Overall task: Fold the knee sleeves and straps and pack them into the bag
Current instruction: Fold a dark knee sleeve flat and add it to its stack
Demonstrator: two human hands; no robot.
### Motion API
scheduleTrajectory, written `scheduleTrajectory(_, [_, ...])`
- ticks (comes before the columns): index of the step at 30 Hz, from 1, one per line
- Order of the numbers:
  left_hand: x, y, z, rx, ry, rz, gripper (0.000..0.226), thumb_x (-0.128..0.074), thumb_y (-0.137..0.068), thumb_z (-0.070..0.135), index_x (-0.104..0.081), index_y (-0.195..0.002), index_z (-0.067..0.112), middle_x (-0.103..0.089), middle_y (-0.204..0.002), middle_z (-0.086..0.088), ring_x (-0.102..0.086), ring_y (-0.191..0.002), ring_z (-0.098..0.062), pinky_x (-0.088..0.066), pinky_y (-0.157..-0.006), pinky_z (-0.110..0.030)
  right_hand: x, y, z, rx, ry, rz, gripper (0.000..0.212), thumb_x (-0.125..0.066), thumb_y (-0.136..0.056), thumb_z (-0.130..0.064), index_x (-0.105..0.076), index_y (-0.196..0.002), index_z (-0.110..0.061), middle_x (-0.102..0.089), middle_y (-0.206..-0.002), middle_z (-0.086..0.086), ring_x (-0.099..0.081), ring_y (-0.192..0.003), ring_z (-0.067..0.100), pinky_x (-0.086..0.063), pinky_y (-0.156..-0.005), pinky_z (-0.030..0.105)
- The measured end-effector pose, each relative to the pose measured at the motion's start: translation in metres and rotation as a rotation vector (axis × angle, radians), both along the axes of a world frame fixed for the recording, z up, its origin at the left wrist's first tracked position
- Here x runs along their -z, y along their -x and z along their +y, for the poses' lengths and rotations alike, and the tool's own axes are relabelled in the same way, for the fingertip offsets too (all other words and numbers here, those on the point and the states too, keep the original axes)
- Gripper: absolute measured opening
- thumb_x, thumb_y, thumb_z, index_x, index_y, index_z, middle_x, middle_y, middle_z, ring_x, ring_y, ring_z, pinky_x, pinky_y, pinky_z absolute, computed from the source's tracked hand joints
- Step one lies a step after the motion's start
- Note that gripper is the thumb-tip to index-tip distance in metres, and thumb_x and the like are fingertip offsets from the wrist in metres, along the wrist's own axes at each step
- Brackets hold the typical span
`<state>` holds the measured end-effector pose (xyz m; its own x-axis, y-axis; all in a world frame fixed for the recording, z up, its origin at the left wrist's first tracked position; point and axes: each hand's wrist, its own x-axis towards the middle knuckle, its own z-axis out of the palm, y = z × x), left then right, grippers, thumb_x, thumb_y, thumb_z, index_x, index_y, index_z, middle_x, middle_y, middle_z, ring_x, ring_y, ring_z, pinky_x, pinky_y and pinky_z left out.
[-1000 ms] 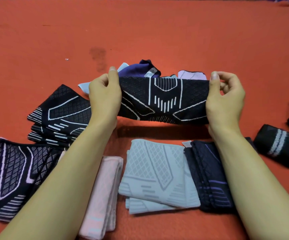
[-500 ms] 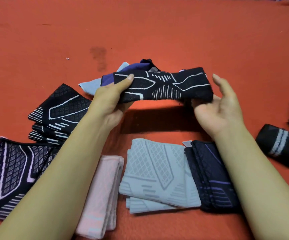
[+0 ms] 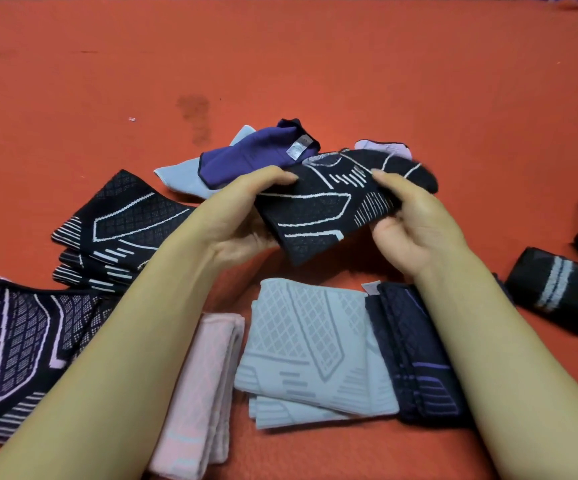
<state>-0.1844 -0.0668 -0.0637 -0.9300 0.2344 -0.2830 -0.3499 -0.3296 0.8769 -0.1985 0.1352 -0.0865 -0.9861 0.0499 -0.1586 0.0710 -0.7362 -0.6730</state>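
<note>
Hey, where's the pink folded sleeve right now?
In the head view, the pink folded sleeve lies low and left of centre on the red mat, beside the light grey folded sleeve and partly under the left forearm.

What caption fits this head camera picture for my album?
Both hands, left hand and right hand, hold a black knee sleeve above folded sleeves on an orange surface.

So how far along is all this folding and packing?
Partly done. Folded sleeves already lie on the red mat: a grey one, a pink one and a navy one. Both hands, left and right, are folding a black sleeve. A loose heap behind it waits. No bag is in view.
</note>
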Motion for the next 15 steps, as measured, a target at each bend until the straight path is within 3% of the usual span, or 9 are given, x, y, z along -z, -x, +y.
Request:
scheduleTrajectory(2, [0.001, -0.002, 0.001, 0.041, 0.044, -0.031, 0.029, -0.053, -0.093, 0.007, -0.07, -0.117, 0.007, -0.073, -0.117, -0.014, -0.07, -0.107, -0.026, -0.059, -0.097, -0.045, 0.001, -0.001, -0.001, -0.032, -0.083, 0.013, 0.036, -0.057, -0.094, 0.011, -0.06, -0.13, 0.013, -0.07, -0.118, 0.03, -0.073, -0.1, 0.036, -0.063, -0.078, 0.045])
scheduleTrajectory(5, [-0.002, -0.005, 0.001, 0.121, 0.077, -0.066, 0.031, -0.044, -0.095, 0.002, -0.071, -0.109, 0.005, -0.076, -0.108, -0.014, -0.074, -0.092, -0.025, -0.065, -0.082, -0.043, 0.006, 0.0, -0.003, 0.025, -0.271, 0.123, 0.03, -0.057, -0.096, 0.009, -0.063, -0.126, 0.007, -0.071, -0.122, 0.026, -0.071, -0.112, 0.037, -0.059, -0.093, 0.051])
scheduleTrajectory(8, [-0.003, -0.007, 0.002, 0.116, 0.032, -0.079, 0.034, -0.045, -0.099, 0.003, -0.069, -0.123, 0.002, -0.076, -0.117, -0.017, -0.076, -0.097, -0.028, -0.065, -0.081, -0.047, 0.007, -0.001, -0.004, 0.089, -0.496, 0.294, 0.024, -0.067, -0.092, -0.003, -0.069, -0.116, -0.008, -0.073, -0.123, 0.017, -0.069, -0.117, 0.034, -0.053, -0.105, 0.054])
scheduleTrajectory(11, [-0.002, -0.005, 0.002, 0.093, 0.0, -0.065, 0.044, -0.045, -0.099, 0.002, -0.057, -0.141, -0.002, -0.07, -0.131, -0.019, -0.073, -0.11, -0.03, -0.063, -0.088, -0.049, 0.007, -0.006, -0.004, 0.069, -0.72, 0.4, 0.026, -0.072, -0.09, -0.004, -0.068, -0.111, -0.018, -0.077, -0.114, 0.002, -0.072, -0.112, 0.02, -0.056, -0.101, 0.042])
scheduleTrajectory(13, [-0.002, -0.004, 0.0, 0.116, 0.053, -0.037, 0.047, -0.048, -0.098, 0.005, -0.056, -0.145, 0.001, -0.067, -0.136, -0.018, -0.068, -0.123, -0.032, -0.06, -0.095, -0.05, 0.008, -0.005, -0.002, 0.105, -0.877, 0.418, 0.029, -0.069, -0.092, 0.004, -0.067, -0.102, -0.024, -0.075, -0.1, -0.016, -0.072, -0.1, 0.002, -0.056, -0.093, 0.028])
scheduleTrajectory(15, [-0.003, -0.005, -0.002, 0.162, 0.116, -0.002, 0.047, -0.048, -0.097, 0.008, -0.06, -0.143, 0.007, -0.067, -0.137, -0.016, -0.067, -0.125, -0.031, -0.062, -0.092, -0.049, 0.011, -0.003, 0.0, 0.214, -0.962, 0.438, 0.034, -0.067, -0.093, 0.005, -0.065, -0.101, -0.028, -0.068, -0.098, -0.027, -0.066, -0.091, -0.015, -0.051, -0.089, 0.014])
